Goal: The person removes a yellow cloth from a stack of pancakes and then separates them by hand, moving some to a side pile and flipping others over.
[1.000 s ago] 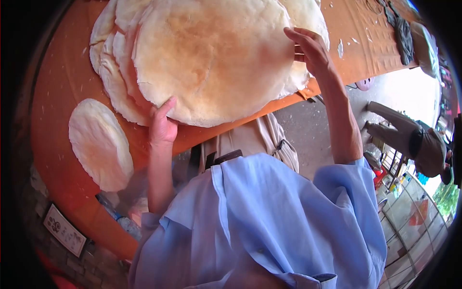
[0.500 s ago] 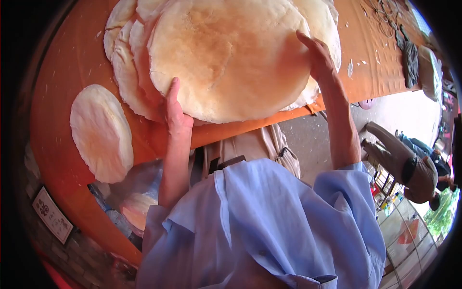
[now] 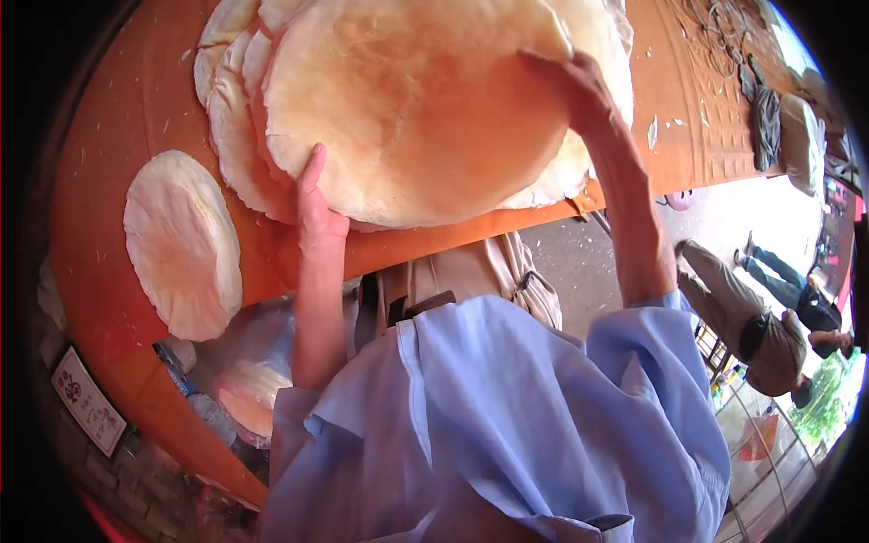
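A large round flatbread (image 3: pixel 407 109), pale with a browned middle, tops a pile of similar breads at the orange table's near edge. My left hand (image 3: pixel 319 213) grips its near left rim, with the thumb on top and the fingers hidden underneath. Over the right part of the same bread lies my right hand (image 3: pixel 584 90), fingers stretched out across the surface and slightly blurred. More flatbreads (image 3: pixel 237 118) stick out at the left of the pile, their edges curled and uneven. Apart from them, a single flatbread (image 3: pixel 184 244) rests to the left.
The orange table cover (image 3: pixel 109 172) carries scattered crumbs. Bagged bread (image 3: pixel 249 398) sits below the table at the lower left, near a framed sign (image 3: pixel 88 401). Cables (image 3: pixel 720 36) and a dark cloth (image 3: pixel 765 118) lie at the far right. Two people (image 3: pixel 760 326) stand beyond on the right.
My right hand has moved from the bread's right rim inward over its top. The top bread and my left hand have shifted slightly left in view.
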Demonstrator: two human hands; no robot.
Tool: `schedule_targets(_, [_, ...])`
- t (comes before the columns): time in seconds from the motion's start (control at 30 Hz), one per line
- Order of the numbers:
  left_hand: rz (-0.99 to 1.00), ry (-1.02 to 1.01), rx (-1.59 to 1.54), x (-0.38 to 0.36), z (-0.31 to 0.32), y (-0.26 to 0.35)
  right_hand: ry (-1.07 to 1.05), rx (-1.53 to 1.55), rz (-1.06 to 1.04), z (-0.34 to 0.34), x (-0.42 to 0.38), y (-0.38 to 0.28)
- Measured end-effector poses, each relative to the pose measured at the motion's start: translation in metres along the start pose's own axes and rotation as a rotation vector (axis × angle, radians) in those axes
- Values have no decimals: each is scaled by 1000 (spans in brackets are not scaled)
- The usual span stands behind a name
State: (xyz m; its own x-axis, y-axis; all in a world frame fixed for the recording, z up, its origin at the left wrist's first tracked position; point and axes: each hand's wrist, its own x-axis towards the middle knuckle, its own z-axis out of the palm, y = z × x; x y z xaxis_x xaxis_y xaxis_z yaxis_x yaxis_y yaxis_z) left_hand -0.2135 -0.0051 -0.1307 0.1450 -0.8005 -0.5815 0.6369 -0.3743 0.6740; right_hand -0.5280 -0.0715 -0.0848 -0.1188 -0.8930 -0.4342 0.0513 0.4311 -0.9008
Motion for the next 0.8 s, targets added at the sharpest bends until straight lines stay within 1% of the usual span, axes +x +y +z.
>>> schedule_targets(0.07, [-40,2,10,-5,-3,7,-92,-120,-100,5,-3,-29])
schedule_targets(0.1, [-103,-78,-38,1,-19,8,-125,-156,-147,6,-3,-44])
schedule_targets(0.13, [-79,-215,-109,-1,-22,12,-137,-151,-180,4,-9,-57])
schedule_targets(0.2, [126,-173,62,-18,-10,18,-130,-104,-237,-6,-13,-78])
schedule_targets(0.27, [118,-156,14,-23,-4,21,-105,-29,-277,-27,-22,-92])
schedule_targets(0.3, [115,-144,-16,-25,-2,19,-82,12,-290,-41,-25,-95])
schedule_targets(0.33, [47,-111,-110,-26,-3,12,-57,51,-296,-55,-27,-94])
schedule_targets(0.4, [-27,-199,-24,1,-42,-9,2,117,-279,-84,-24,-78])
schedule_targets(0.47, [20,-129,92,1,-43,-11,83,152,-219,-110,-8,-41])
schedule_targets(0.5, [53,-82,134,-3,-33,-9,124,167,-174,-119,-1,-13])
schedule_targets(0.53, [90,-35,177,-5,-29,-6,252,74,-115,-126,8,13])
schedule_targets(0.57, [184,27,295,-6,-35,-5,322,156,-60,-125,14,39])
schedule_targets(0.6, [353,102,451,-13,-35,-2,395,238,-1,-124,15,59])
schedule_targets(0.63, [524,172,604,-21,-30,2,426,240,13,-120,8,65])
schedule_targets(0.67, [696,240,753,-26,-26,5,398,260,-21,-113,-1,58])
schedule_targets(0.7, [699,247,831,-27,-29,10,370,277,-50,-110,-9,49])
schedule_targets(0.73, [487,133,750,-31,-26,10,346,291,-77,-102,-21,35])
schedule_targets(0.77, [277,19,659,-35,-19,6,391,273,-96,-86,-35,16])
schedule_targets(0.8, [71,-97,556,-37,-9,1,411,246,-81,-83,-42,17])
